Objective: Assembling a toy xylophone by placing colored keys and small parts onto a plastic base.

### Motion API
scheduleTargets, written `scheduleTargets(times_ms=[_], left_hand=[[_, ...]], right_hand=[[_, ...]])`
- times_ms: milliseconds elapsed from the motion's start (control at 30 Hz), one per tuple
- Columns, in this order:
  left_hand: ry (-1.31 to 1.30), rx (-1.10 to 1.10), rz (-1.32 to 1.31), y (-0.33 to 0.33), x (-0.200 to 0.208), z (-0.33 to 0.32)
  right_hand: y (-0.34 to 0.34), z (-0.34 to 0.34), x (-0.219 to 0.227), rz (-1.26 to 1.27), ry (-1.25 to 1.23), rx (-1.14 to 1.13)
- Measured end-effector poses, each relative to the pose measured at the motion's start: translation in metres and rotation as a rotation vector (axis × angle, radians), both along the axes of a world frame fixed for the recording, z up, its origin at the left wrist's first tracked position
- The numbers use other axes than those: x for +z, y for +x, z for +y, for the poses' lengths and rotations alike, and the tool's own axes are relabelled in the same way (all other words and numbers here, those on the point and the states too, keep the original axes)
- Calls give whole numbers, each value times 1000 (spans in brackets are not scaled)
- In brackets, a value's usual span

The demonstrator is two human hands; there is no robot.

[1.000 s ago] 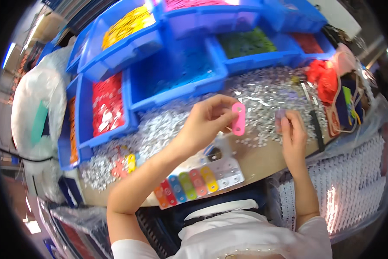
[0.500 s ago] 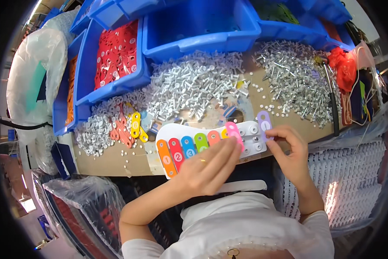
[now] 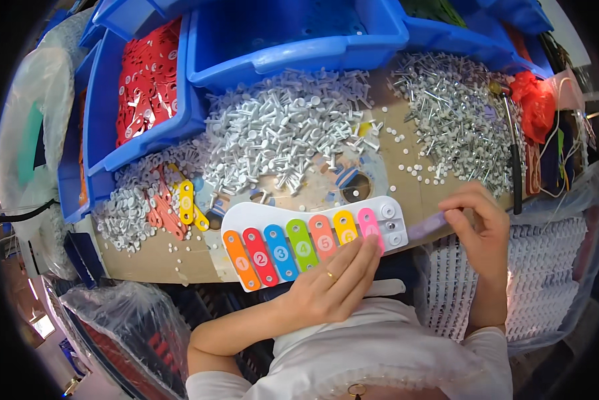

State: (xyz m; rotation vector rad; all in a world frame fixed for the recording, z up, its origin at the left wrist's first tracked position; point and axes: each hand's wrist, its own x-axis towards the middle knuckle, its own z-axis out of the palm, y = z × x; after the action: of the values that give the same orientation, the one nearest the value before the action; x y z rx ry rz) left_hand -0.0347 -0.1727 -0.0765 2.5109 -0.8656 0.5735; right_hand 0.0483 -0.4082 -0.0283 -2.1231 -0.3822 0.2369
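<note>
A white toy xylophone base (image 3: 259,212) lies at the table's front edge, with a row of coloured bars on it, from an orange bar (image 3: 241,259) at the left through red, blue, green, salmon and yellow. At the row's right end, the pink bar (image 3: 368,220) is under the fingertips of my left hand (image 3: 333,283), which are pressed together on its near end. Bare round pegs show on the base to its right. My right hand (image 3: 481,223) pinches a light purple bar (image 3: 427,227) by one end, just right of the base; motion blurs the bar.
Behind the base lies a large heap of white plastic pins (image 3: 293,127). Metal pins (image 3: 456,120) are piled at the right, beside a black-handled tool (image 3: 516,177). White caps (image 3: 129,210) and loose bars lie left. Blue bins (image 3: 299,53) line the back, one holding red bars (image 3: 146,87).
The pink bar has gone from tilted to lying on the base in line with the others. My right hand has moved right with the purple bar, turning it from upright to sideways.
</note>
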Motion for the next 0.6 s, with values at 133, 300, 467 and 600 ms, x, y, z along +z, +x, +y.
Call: scheduleTargets(times_ms=[133, 300, 467, 600], left_hand=[[23, 6, 15, 1, 3, -1], [-346, 108, 188, 14, 14, 8], [-1085, 271, 1095, 15, 30, 17], [-653, 267, 891, 19, 33, 16]], right_hand=[[19, 19, -2, 168, -26, 232], [31, 42, -23, 377, 25, 287], [30, 37, -39, 226, 23, 309], [21, 36, -38, 158, 16, 265]])
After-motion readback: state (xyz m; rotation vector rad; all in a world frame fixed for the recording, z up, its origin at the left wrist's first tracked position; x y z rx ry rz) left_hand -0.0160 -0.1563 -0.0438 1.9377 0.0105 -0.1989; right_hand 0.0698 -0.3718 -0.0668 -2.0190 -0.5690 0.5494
